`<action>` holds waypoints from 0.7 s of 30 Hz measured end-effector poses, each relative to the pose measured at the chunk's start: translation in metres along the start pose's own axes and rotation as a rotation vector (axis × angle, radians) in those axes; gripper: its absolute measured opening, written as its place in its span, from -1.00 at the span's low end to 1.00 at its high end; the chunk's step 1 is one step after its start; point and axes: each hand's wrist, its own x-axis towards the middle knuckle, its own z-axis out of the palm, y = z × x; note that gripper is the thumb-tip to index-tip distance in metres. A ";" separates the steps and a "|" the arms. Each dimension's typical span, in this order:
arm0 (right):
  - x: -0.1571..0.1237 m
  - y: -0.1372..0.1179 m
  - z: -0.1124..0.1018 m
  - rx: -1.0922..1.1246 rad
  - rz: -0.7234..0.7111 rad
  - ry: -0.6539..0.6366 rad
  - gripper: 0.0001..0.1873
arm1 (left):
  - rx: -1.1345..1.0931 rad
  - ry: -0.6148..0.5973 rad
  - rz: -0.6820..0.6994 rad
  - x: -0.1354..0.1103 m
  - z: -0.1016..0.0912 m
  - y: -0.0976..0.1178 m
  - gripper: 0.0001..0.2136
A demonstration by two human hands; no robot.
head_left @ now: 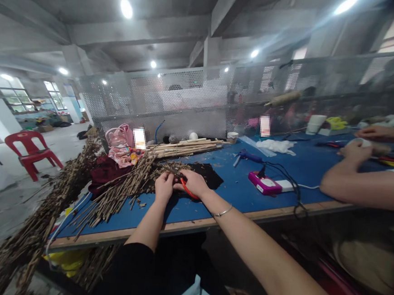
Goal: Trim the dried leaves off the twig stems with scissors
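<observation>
My left hand [164, 186] is closed around thin brown twigs [126, 185] that lie in a heap on the blue table [235, 187]. My right hand [194, 182] grips red-handled scissors [187, 189], their blades pointing left toward the twigs held by my left hand. A silver bracelet sits on my right wrist. A dark cloth [208, 173] lies under and behind both hands. Small cut bits are scattered on the table near my left hand.
Pale sticks [186, 147] lie behind the heap. A pink box with cables [265, 184] and a blue glue gun [247, 157] sit to the right. Another person's arms [358, 178] work at the right. A mesh screen [203, 102] backs the table; a red chair [33, 153] stands far left.
</observation>
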 end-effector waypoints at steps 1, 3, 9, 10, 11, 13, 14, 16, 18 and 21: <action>0.000 0.000 0.000 0.001 -0.007 0.000 -0.42 | 0.005 -0.003 -0.001 0.000 0.000 0.000 -0.79; 0.001 0.000 0.000 0.004 -0.020 0.002 -0.38 | 0.010 -0.014 -0.007 -0.001 0.000 0.001 -0.80; 0.001 -0.001 0.000 0.000 -0.020 0.000 -0.42 | -0.022 -0.039 -0.029 -0.002 0.002 0.003 -0.77; 0.001 -0.002 0.000 -0.004 -0.014 -0.002 -0.43 | -0.023 -0.036 -0.026 -0.002 0.002 0.003 -0.78; 0.000 -0.002 -0.001 -0.008 -0.007 -0.004 -0.45 | -0.020 -0.031 -0.021 -0.002 0.002 0.003 -0.79; 0.000 -0.003 -0.001 -0.018 0.010 -0.011 -0.48 | -0.010 -0.022 -0.011 -0.002 0.002 0.003 -0.80; -0.001 -0.003 -0.001 -0.024 0.019 -0.014 -0.49 | -0.003 -0.018 -0.007 -0.002 0.002 0.003 -0.80; -0.001 -0.003 -0.001 -0.037 0.036 -0.020 -0.49 | 0.009 -0.010 0.001 -0.001 0.001 0.002 -0.80; -0.001 -0.003 -0.001 -0.049 0.049 -0.026 -0.49 | 0.023 0.000 0.011 -0.001 0.001 0.000 -0.79; -0.001 -0.002 0.001 -0.064 0.064 -0.032 -0.49 | 0.051 0.026 0.022 0.000 0.000 -0.002 -0.78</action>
